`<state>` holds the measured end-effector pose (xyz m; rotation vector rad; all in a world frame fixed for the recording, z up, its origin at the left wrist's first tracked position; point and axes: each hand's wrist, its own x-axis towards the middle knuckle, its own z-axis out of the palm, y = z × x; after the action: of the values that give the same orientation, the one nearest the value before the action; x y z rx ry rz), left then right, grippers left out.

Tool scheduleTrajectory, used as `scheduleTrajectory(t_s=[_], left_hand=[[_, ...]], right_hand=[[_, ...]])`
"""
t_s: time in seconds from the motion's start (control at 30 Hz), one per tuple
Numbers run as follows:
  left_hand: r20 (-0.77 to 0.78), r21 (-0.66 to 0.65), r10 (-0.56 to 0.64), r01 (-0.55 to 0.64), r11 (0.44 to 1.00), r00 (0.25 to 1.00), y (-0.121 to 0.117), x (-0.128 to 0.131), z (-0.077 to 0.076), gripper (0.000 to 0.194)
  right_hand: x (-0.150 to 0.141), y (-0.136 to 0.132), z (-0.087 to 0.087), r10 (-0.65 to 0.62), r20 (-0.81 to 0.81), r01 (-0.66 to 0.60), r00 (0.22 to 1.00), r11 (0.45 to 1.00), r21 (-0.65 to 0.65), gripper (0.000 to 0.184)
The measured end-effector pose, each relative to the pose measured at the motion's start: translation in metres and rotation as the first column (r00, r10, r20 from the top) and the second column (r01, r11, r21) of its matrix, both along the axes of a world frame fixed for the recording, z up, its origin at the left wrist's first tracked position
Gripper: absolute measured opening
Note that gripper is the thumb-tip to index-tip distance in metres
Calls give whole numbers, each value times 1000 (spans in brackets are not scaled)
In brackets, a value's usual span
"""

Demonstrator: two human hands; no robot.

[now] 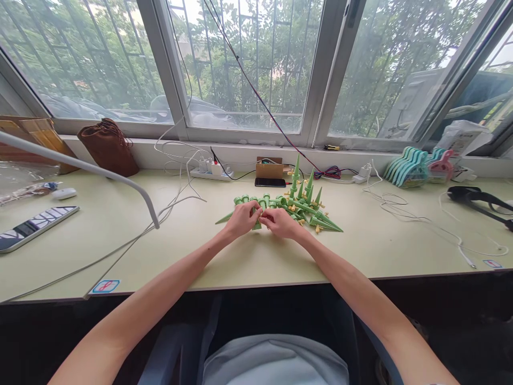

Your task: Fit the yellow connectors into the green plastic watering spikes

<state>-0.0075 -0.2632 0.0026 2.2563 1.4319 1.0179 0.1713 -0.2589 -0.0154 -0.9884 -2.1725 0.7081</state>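
My left hand (242, 218) is closed around a green plastic plant watering spike (257, 226), and only part of it shows below the fingers. My right hand (278, 222) meets it from the other side, fingertips pinched on the same piece, where a speck of yellow shows. Just beyond and to the right lies a pile of green watering spikes (328, 223) with small yellow valves (318, 229). Several spikes stand point up, such as the tallest one (295, 174). Another spike's tip (223, 218) pokes out left of my left hand.
Behind the pile are a black phone (270, 182), a small cardboard box (269, 170) and a power strip (211, 174). White cables (160, 219) cross the left side. Teal hangers (407, 167) and black straps (481, 200) lie right; a larger phone (36, 227) lies left.
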Motion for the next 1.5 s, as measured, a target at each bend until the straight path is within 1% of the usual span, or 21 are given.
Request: scheduleTrajectory(t_s=[0.4, 0.73, 1.3, 1.5], left_hand=[[-3, -2, -6, 6, 1000, 1000, -2, 1, 3, 19], [-9, -7, -6, 6, 1000, 1000, -2, 1, 2, 19], [-11, -10, -18, 17, 1000, 1000, -3, 1, 2, 19], [-11, -11, -13, 13, 1000, 1000, -4, 1, 4, 19]], right_hand=[[0, -3, 4, 9, 48, -9, 999, 1000, -11, 37], [1, -1, 0, 18, 28, -18, 999, 1000, 0, 26], [0, 1, -1, 28, 100, -30, 995, 999, 18, 36], [0, -1, 0, 35, 109, -36, 993, 999, 9, 30]])
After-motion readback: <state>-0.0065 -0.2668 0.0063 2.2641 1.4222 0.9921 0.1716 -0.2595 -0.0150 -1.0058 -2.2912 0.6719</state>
